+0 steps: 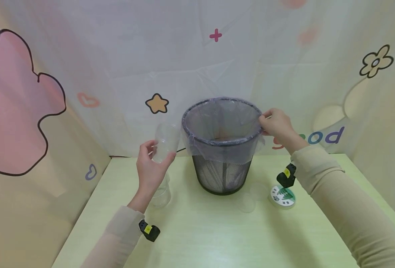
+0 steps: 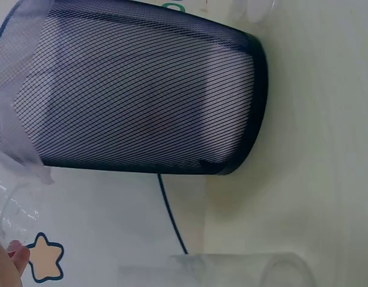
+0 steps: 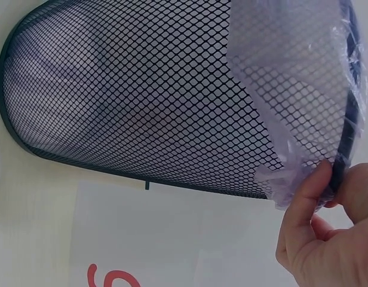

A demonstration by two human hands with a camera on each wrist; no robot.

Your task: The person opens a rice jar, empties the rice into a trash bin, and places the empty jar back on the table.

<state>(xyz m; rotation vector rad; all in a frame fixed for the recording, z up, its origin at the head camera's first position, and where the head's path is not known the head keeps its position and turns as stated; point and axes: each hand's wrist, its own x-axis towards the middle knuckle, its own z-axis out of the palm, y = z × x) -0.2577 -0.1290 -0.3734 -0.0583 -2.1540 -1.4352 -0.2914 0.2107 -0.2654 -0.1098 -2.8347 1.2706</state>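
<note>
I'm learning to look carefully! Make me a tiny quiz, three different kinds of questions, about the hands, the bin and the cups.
1. True or false: the left hand holds a clear plastic cup up beside the mesh waste bin.
2. What does the right hand pinch? A) the round lid B) the bin's rim with its plastic liner C) the cable
3. Fill in: a second clear cup stands on the table, just below the ____ hand.

Key:
1. True
2. B
3. left
</note>
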